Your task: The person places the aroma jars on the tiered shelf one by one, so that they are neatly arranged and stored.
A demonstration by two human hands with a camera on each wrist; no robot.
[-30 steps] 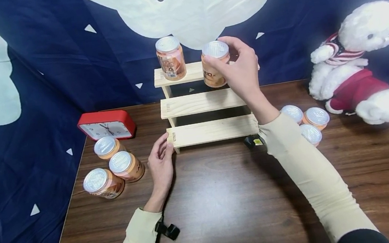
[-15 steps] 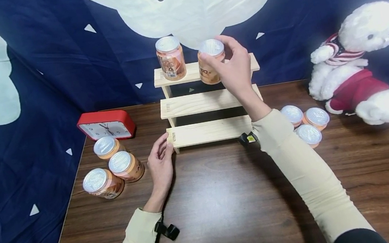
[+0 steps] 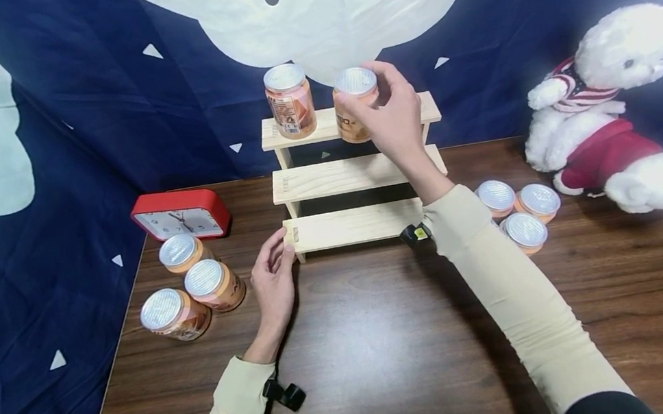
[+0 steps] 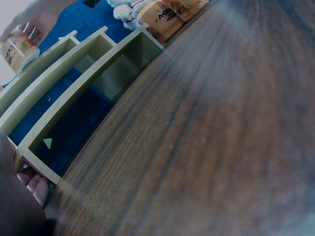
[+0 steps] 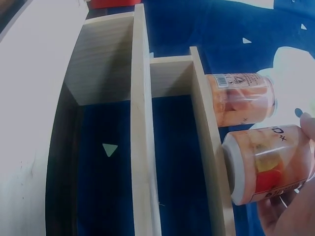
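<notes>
My right hand [image 3: 398,116] grips an orange-labelled can [image 3: 350,125] with a ribbed silver lid between thumb and fingers, upright at the top tier of a pale wooden three-step shelf [image 3: 352,175]. In the right wrist view the base of the held can [image 5: 270,164] is right at the top board's edge. A matching can [image 3: 291,105] stands to its left on the same tier, with a gap between them. My left hand [image 3: 273,280] holds the left end of the bottom step, thumb in front; in the left wrist view its fingers [image 4: 37,187] show behind the end panel.
Three similar cans [image 3: 213,283] cluster on the brown table [image 3: 362,355] at left, before a red clock [image 3: 180,215]. Three more cans [image 3: 525,231] stand at right, near my right sleeve, beside a white plush bear [image 3: 612,117]. A dark blue cloth [image 3: 203,119] hangs behind.
My right hand has moved left with the can, along the top tier toward the other can, and slightly back. My left hand stays at the shelf's end.
</notes>
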